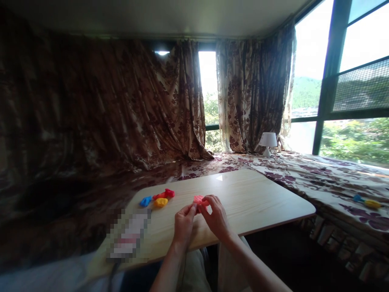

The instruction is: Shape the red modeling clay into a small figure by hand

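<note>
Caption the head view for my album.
Left hand and right hand hold a pinkish-red piece over a pale tabletop.

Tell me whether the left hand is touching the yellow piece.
Apart: the head view shows bare tabletop between the left hand and the yellow piece.

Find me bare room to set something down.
The widest bare patch of table runs from the right hand to the right edge. A narrower one lies between the red piece and the pink piece at the left hand. The left end is crowded: that red piece, blue piece and yellow piece beyond a pixelated object.
</note>
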Demonstrator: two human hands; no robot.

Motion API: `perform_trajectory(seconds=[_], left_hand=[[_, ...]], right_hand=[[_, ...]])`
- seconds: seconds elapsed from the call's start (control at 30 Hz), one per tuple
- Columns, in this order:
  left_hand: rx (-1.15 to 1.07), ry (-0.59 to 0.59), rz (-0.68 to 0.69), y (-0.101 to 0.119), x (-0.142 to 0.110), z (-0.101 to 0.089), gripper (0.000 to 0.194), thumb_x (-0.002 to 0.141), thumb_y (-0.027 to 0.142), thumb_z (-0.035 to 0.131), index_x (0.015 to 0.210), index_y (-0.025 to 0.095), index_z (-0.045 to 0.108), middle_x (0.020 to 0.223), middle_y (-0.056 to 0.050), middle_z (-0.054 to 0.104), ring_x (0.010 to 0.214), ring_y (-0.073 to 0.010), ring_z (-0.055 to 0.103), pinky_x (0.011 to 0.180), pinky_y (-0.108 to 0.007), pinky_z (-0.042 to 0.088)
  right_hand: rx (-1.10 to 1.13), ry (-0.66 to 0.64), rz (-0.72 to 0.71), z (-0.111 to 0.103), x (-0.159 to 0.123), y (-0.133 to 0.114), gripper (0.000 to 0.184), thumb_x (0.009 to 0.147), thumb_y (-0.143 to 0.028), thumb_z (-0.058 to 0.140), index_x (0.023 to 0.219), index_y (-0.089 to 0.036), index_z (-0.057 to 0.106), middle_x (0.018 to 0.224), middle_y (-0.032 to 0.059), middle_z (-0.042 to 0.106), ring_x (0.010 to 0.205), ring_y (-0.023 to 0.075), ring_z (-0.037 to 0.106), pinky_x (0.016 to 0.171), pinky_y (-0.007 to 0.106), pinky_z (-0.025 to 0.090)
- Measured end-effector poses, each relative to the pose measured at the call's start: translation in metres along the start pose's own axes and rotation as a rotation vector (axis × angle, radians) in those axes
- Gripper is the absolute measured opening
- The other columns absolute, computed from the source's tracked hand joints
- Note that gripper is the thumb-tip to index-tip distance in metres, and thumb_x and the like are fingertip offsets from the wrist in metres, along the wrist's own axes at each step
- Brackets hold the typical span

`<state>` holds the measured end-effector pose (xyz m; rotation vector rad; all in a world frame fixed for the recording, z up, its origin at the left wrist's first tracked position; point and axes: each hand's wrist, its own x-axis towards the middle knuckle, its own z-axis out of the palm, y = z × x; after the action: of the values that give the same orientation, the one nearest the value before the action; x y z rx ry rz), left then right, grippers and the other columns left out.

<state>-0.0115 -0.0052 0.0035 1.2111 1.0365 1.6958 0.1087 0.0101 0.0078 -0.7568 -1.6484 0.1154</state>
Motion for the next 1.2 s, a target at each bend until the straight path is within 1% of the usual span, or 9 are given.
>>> perform_trajectory(seconds=[0.27,0.43,0.53,0.63,0.77,0.83,0.9,1.0,1.2], left_hand=[[0.016,-0.016,0.015,0.0004,-0.0005,-0.0001,0.03,0.071,0.038,0.063,0.085,0.013,0.07,0.083,-0.008,0.072,0.079,-0.0202,0.064,0.077,-0.03,0.048],[0.068,-0.066,0.028,0.0009,-0.0006,-0.0004,0.03,0.073,0.038,0.061,0.087,0.012,0.071,0.082,-0.009,0.071,0.082,-0.0216,0.064,0.08,-0.032,0.047],[0.075,-0.062,0.027,0.0006,-0.0002,-0.0003,0.031,0.073,0.039,0.061,0.087,0.012,0.071,0.082,-0.009,0.071,0.081,-0.0208,0.064,0.08,-0.032,0.047],[0.042,-0.033,0.029,0.0003,0.0006,0.0001,0.036,0.073,0.041,0.061,0.093,0.013,0.069,0.087,-0.009,0.071,0.079,-0.019,0.063,0.076,-0.03,0.048],[0.028,-0.019,0.012,-0.0019,0.0024,-0.0001,0.038,0.071,0.042,0.064,0.095,0.013,0.069,0.087,-0.008,0.071,0.078,-0.0178,0.062,0.074,-0.028,0.049],[0.034,0.006,0.001,-0.0038,0.0034,-0.0008,0.038,0.07,0.042,0.065,0.093,0.013,0.07,0.083,-0.007,0.071,0.076,-0.0173,0.062,0.073,-0.027,0.048],[0.034,0.037,-0.005,-0.0055,0.0042,-0.0016,0.037,0.068,0.041,0.066,0.092,0.013,0.071,0.079,-0.007,0.071,0.074,-0.0172,0.062,0.072,-0.027,0.048],[0.025,0.056,-0.018,-0.0061,0.0041,-0.0025,0.037,0.065,0.038,0.069,0.091,0.013,0.071,0.079,-0.006,0.071,0.074,-0.0181,0.063,0.072,-0.028,0.049],[-0.018,-0.004,-0.01,-0.0021,0.001,-0.0014,0.033,0.07,0.038,0.065,0.092,0.014,0.071,0.086,-0.007,0.072,0.082,-0.0197,0.064,0.078,-0.029,0.049]], right_hand=[[0.027,-0.033,0.047,-0.0008,-0.0004,-0.0005,0.004,0.086,-0.022,0.05,0.086,-0.021,0.054,0.083,0.0028,0.059,0.08,0.0184,0.055,0.073,0.032,0.045],[0.008,-0.036,0.056,0.0021,-0.0012,0.0041,0.004,0.083,-0.021,0.055,0.086,-0.022,0.053,0.084,0.0029,0.058,0.081,0.0193,0.054,0.072,0.032,0.045],[0.011,-0.038,0.036,0.0021,-0.0017,0.0037,0.005,0.085,-0.017,0.051,0.087,-0.021,0.052,0.085,0.0037,0.057,0.082,0.0192,0.053,0.073,0.033,0.045],[0.02,-0.06,-0.006,0.0008,-0.002,0.0005,0.01,0.085,-0.013,0.048,0.088,-0.021,0.053,0.088,0.0043,0.057,0.085,0.0195,0.052,0.075,0.034,0.045],[0.039,-0.08,-0.07,0.0005,-0.0027,-0.0011,0.016,0.086,-0.014,0.047,0.098,-0.022,0.054,0.099,0.006,0.055,0.093,0.0196,0.051,0.08,0.034,0.046],[0.021,-0.046,-0.048,0.0012,-0.003,0.0008,0.019,0.085,-0.015,0.049,0.103,-0.022,0.053,0.104,0.0073,0.053,0.097,0.0205,0.051,0.083,0.035,0.046],[-0.004,-0.021,-0.002,0.002,-0.003,0.0037,0.021,0.084,-0.016,0.051,0.105,-0.021,0.052,0.104,0.0077,0.053,0.097,0.0213,0.051,0.084,0.037,0.045],[0.002,-0.04,0.032,0.0033,-0.0028,0.0072,0.02,0.084,-0.019,0.052,0.104,-0.021,0.052,0.1,0.0071,0.055,0.093,0.0212,0.053,0.081,0.037,0.047],[0.03,-0.056,0.051,0.0043,-0.0025,0.008,0.016,0.082,-0.022,0.056,0.098,-0.021,0.053,0.097,0.0062,0.054,0.09,0.0205,0.054,0.08,0.035,0.047]])
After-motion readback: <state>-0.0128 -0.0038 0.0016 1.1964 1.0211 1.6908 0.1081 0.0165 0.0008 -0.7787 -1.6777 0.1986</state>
